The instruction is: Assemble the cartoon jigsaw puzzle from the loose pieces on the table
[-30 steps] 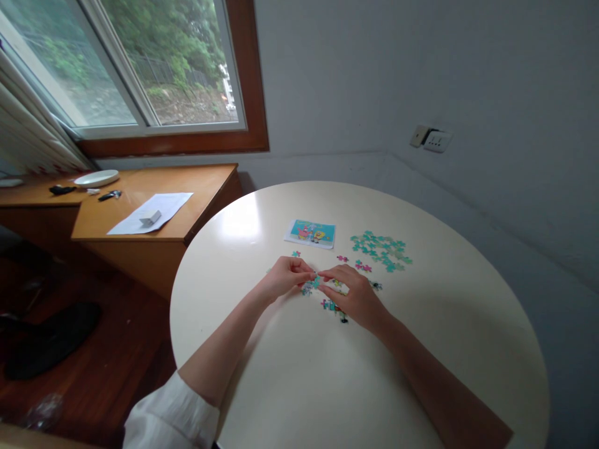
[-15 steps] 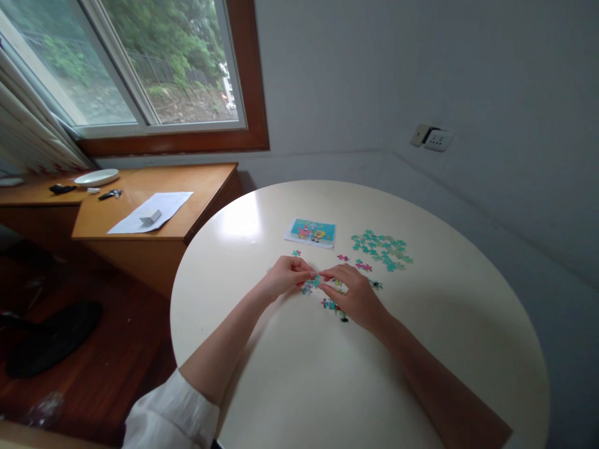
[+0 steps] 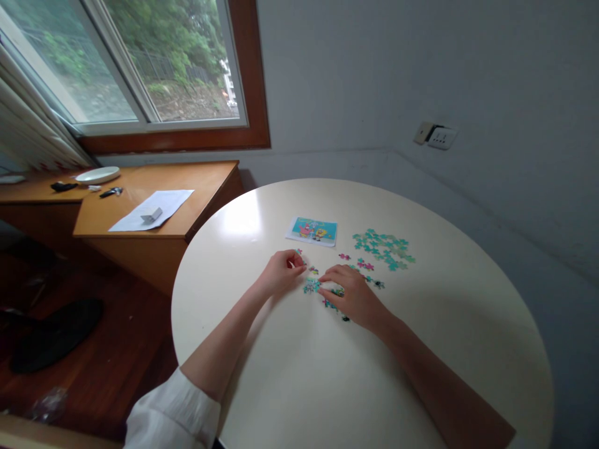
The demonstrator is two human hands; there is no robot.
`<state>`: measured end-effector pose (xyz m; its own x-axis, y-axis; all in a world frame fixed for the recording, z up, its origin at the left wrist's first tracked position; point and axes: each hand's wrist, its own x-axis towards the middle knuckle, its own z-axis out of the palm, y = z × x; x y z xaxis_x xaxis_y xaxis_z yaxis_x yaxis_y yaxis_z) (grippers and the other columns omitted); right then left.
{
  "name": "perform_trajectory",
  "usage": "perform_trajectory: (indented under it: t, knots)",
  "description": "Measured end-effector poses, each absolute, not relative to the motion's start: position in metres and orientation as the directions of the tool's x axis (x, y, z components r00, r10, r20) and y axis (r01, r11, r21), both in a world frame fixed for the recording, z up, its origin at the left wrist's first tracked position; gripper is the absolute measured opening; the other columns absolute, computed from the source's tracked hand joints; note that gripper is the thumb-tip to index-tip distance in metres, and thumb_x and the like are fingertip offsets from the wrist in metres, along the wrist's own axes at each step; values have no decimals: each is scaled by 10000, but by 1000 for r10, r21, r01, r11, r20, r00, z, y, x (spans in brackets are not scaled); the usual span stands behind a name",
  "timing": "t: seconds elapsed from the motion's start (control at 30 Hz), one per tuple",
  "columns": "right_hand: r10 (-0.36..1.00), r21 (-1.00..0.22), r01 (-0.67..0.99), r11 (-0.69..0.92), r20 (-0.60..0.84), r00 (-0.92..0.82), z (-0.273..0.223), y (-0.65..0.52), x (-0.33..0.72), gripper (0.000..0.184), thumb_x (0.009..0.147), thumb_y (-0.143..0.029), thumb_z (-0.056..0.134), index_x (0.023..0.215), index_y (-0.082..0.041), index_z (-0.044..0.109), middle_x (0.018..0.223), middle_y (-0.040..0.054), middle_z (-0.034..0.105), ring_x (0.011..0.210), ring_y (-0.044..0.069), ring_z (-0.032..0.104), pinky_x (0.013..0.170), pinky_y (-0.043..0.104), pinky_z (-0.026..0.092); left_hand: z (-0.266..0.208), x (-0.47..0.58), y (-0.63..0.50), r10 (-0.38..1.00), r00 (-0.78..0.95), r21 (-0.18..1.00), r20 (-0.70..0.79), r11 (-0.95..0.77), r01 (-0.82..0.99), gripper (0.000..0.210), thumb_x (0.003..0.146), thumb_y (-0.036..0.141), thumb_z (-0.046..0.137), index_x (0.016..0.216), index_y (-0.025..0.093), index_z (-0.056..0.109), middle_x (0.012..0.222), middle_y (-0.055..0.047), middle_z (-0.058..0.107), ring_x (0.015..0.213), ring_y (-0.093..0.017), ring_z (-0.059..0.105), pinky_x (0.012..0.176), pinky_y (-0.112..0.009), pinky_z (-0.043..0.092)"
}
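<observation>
Small joined puzzle pieces (image 3: 311, 286), teal with white and dark marks, lie flat on the round table between my hands. My right hand (image 3: 350, 292) has its thumb and index finger at the right edge of these pieces, holding them. To their upper left is my left hand (image 3: 282, 272), fingers curled, with a gap between thumb and index finger; I see nothing in it. Close to its fingertips lies a small loose puzzle piece (image 3: 313, 270). Another joined section (image 3: 330, 304) is partly hidden under my right hand.
A reference picture card (image 3: 312, 231) with cartoon figures lies beyond my hands. Many teal pieces (image 3: 384, 248) are spread at the right, with pink pieces (image 3: 365, 265) nearer. A wooden desk (image 3: 206, 187) bearing white paper (image 3: 175, 201) stands at the left.
My left hand has let go of the teal puzzle pieces and drawn back up and left. My right hand stays at their right edge.
</observation>
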<state>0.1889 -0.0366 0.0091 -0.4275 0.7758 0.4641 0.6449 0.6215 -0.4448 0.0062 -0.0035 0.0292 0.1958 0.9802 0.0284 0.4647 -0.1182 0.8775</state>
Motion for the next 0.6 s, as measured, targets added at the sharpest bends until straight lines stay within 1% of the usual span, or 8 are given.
perform_trajectory:
  t: [0.07,0.17,0.37,0.6]
  knots:
    - [785,-441,657,611,440,-436,8,-36,189,69,719,-188,622,787,-195,613,837,48,631,822,187,569,736,334,411,29,5,-3,974,225,833,26,-145,534,128,621,237,589,596,142,506,563,37,463,529,-79,375,514,-211,286]
    - [790,-432,668,606,430,-438,7,-36,189,71,706,-187,636,774,-196,616,847,46,628,825,188,570,741,343,392,28,4,-4,965,261,795,5,-162,584,123,606,234,606,645,141,535,613,34,484,544,-83,381,521,-211,295]
    - [778,-403,676,617,442,-448,6,-37,189,50,711,-212,635,755,-199,615,851,48,627,821,188,567,733,345,371,24,4,-4,947,319,758,-16,-197,622,162,576,237,650,676,143,564,629,35,488,552,-84,393,523,-205,310]
    - [779,-397,680,616,436,-451,4,-37,188,53,710,-215,638,753,-197,612,850,41,620,828,187,558,749,352,364,24,4,-5,943,332,710,-5,-231,666,148,558,214,667,669,156,587,629,27,507,570,-99,426,544,-208,341]
